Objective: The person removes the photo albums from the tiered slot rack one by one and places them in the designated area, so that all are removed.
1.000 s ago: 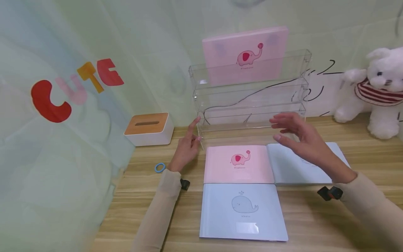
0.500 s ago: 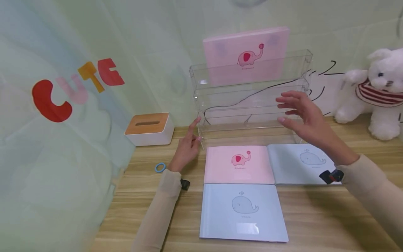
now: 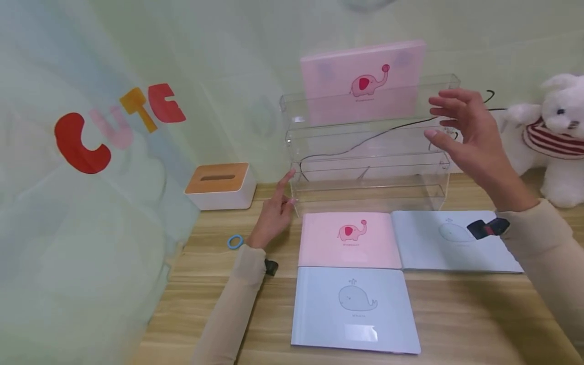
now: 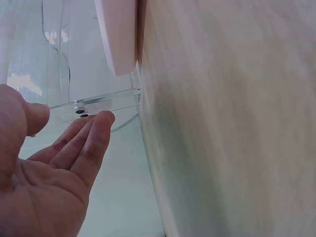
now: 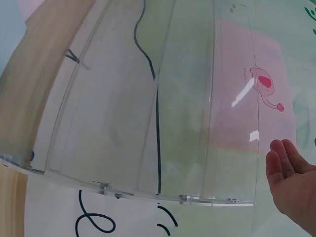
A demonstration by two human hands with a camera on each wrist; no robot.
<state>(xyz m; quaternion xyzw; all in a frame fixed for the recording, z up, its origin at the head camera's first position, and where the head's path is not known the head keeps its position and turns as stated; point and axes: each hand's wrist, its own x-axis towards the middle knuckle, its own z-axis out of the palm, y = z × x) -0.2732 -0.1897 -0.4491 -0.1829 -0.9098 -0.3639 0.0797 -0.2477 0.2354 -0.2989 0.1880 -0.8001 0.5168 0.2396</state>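
Observation:
A clear acrylic tiered book stand [image 3: 365, 167] stands against the backdrop. One pink elephant book [image 3: 369, 76], perhaps a stack, leans upright in its top tier. My left hand [image 3: 274, 218] is at the stand's lower left side, index finger stretched along its edge; the left wrist view shows straight fingers at the clear side panel. In front of the upper right end I hold my right hand [image 3: 476, 134] raised, fingers spread and holding nothing. On the table lie a pink elephant book [image 3: 319, 248], a blue whale book [image 3: 319, 304] and another blue whale book [image 3: 415, 248].
To the left sits a white tissue box [image 3: 219, 200] with a wooden lid. A blue ring [image 3: 235, 236] lies on the wooden table [image 3: 205, 299] beside my left wrist. At the right is a white plush bear [image 3: 558, 157] in a striped scarf.
My right hand has risen from above the right blue book to the stand's upper right end, uncovering more of that book. The left hand stays at the stand's left side.

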